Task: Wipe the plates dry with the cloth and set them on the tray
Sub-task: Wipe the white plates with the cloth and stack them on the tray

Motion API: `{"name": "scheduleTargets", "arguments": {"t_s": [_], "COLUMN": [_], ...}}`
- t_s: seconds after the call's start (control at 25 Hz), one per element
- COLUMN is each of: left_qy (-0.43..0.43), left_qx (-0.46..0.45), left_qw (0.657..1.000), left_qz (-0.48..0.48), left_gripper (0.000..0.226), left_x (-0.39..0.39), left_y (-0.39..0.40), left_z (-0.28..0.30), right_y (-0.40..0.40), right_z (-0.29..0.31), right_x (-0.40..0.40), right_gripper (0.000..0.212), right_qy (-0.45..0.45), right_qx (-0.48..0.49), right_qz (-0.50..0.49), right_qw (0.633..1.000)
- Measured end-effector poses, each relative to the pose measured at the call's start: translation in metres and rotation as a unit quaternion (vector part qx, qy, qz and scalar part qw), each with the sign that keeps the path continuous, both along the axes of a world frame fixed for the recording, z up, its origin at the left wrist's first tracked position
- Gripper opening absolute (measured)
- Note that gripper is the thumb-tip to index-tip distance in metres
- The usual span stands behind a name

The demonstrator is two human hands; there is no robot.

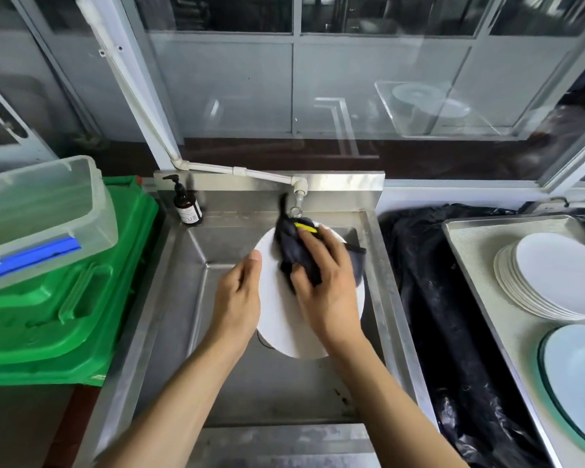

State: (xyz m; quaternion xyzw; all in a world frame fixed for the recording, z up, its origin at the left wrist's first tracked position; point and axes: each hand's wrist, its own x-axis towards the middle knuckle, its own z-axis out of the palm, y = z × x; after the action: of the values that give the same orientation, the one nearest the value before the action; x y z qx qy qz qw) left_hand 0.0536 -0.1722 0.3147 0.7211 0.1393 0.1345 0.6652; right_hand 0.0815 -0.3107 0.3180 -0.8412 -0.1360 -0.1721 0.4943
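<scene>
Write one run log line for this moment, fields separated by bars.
step: wiping | left hand: holds plate over sink | right hand: rubs cloth on plate | tray: plate stack

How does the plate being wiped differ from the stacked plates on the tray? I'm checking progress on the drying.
The plate in hand is held tilted over the sink, left hand gripping its edge, right hand pressing the dark cloth on it. The stacked plates lie flat and untouched on the tray. Both are plain, round and white.
</scene>
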Motion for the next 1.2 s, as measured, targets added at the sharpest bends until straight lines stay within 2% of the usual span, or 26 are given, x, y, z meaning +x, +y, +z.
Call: {"name": "scheduleTargets", "arguments": {"t_s": [0.08,0.12,0.32,0.48,0.72,0.92,1.08,1.12,1.2], "left_qy": [0.001,0.004,0.0,0.011,0.008,0.025,0.022,0.019,0.01], "left_qx": [0.01,0.019,0.002,0.024,0.04,0.08,0.057,0.056,0.077], "left_qw": [1.0,1.0,1.0,1.0,0.999,0.996,0.998,0.998,0.997], "left_qz": [-0.004,-0.004,-0.005,-0.014,0.001,0.011,0.016,0.015,0.017], "left_gripper": [0.035,0.035,0.028,0.05,0.032,0.044,0.033,0.032,0.039], "left_x": [-0.001,0.0,0.006,0.004,0.01,0.006,0.014,0.015,0.013], "left_y": [0.0,0.0,0.006,0.014,0.013,0.02,0.014,0.015,0.017], "left_z": [0.005,0.008,0.005,0.005,0.012,0.013,0.011,0.011,0.013], "right_y": [-0.003,0.002,0.02,0.003,0.031,0.006,0.033,0.034,0.023], "right_z": [0.004,0.006,0.007,0.005,0.0,-0.01,-0.015,-0.017,-0.02], "right_x": [0.005,0.005,-0.002,0.015,-0.009,0.001,-0.03,-0.035,-0.029], "right_gripper": [0.051,0.051,0.05,0.048,0.05,0.047,0.044,0.045,0.046], "right_qy": [0.028,0.027,-0.053,0.018,-0.011,0.075,0.029,0.035,0.069], "right_qx": [0.02,0.021,-0.026,0.004,-0.012,0.021,-0.046,-0.036,0.01], "right_qz": [-0.061,-0.061,0.047,-0.068,0.06,-0.061,0.063,0.069,0.001], "right_qw": [0.998,0.998,0.997,0.998,0.998,0.995,0.997,0.996,0.998]}}
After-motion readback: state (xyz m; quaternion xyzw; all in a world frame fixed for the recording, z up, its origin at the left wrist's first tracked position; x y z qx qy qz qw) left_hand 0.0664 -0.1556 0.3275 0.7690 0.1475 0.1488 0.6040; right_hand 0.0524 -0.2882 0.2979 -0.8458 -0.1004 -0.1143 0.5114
